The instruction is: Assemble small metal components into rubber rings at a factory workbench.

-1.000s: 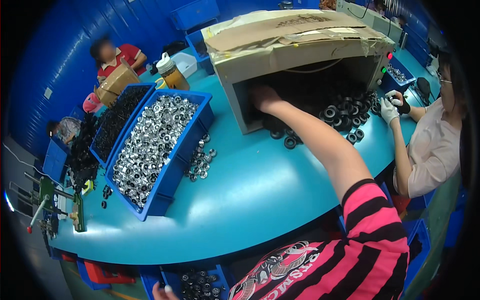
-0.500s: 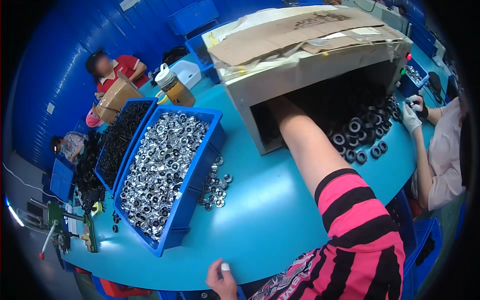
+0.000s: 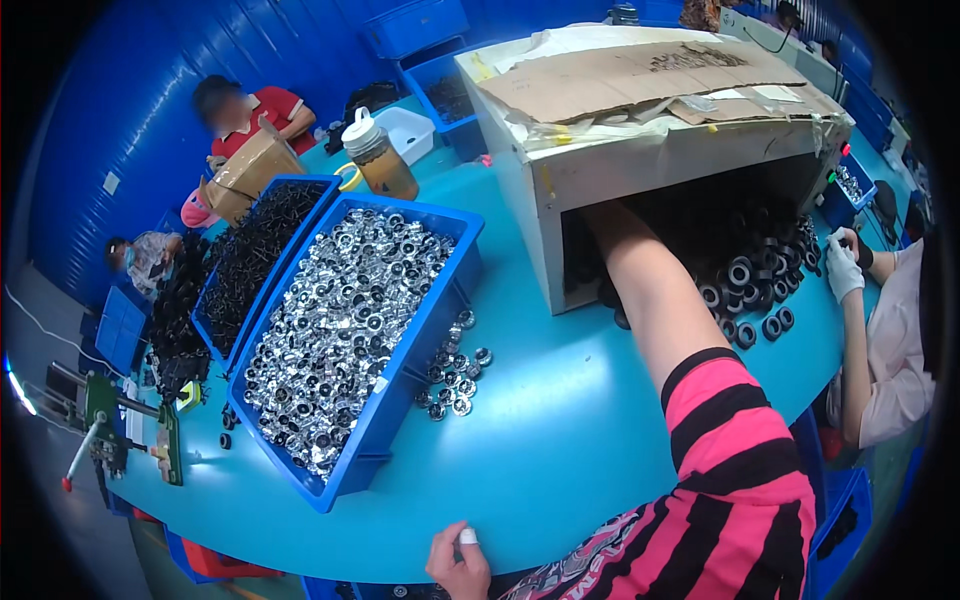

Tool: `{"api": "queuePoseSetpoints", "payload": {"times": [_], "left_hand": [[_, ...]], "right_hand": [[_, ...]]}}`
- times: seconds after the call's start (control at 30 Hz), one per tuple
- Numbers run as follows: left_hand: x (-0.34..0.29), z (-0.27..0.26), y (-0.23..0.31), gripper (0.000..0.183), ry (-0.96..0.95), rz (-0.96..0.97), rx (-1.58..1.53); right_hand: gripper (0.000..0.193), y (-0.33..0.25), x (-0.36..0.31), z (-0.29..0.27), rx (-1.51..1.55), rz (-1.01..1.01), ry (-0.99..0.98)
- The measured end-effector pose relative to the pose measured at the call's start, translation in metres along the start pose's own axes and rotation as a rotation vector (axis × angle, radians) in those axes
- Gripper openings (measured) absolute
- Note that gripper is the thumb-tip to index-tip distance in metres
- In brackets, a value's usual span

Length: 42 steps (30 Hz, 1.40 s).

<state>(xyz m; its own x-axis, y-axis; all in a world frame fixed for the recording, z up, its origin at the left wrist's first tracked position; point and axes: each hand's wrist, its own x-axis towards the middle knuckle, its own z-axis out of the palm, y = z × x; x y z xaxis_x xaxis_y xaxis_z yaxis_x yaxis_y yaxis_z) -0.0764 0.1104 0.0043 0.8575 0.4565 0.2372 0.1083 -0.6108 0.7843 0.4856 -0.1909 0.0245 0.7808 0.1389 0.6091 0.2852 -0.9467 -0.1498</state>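
My right arm reaches deep into the cardboard box, the hand hidden, so its grip I cannot tell. Black rings spill from the box mouth onto the table. Left hand rests curled on the table edge, holding nothing. Best to rake rings outward gently, none rolling off.
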Motion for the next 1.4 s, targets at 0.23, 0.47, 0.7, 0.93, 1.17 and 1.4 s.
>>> {"api": "queuePoseSetpoints", "payload": {"times": [0.23, 0.47, 0.7, 0.93, 1.17, 1.4], "left_hand": [[-0.006, 0.002, -0.002, 0.015, 0.066, 0.013, 0.008], [-0.01, 0.003, -0.002, 0.015, 0.063, 0.05, -0.017], [-0.015, 0.004, -0.005, 0.017, 0.033, 0.091, -0.021], [-0.015, -0.004, 0.03, 0.038, -0.133, 0.113, 0.114], [0.014, 0.055, 0.105, 0.072, -0.274, 0.383, 0.135], [0.056, 0.115, 0.078, 0.046, -0.355, 0.469, 0.238]], "right_hand": [[0.052, -0.017, -0.015, -0.015, 0.095, -0.133, 0.145], [0.045, -0.014, -0.062, -0.094, 0.277, -0.123, -0.514], [0.032, -0.027, -0.124, -0.179, 0.42, -0.176, -0.448], [0.034, -0.05, -0.182, -0.229, 0.245, -0.465, -0.286], [0.042, -0.086, -0.263, -0.209, 0.343, -0.639, -0.149], [0.044, -0.108, -0.297, -0.218, 0.371, -0.551, -0.254]]}}
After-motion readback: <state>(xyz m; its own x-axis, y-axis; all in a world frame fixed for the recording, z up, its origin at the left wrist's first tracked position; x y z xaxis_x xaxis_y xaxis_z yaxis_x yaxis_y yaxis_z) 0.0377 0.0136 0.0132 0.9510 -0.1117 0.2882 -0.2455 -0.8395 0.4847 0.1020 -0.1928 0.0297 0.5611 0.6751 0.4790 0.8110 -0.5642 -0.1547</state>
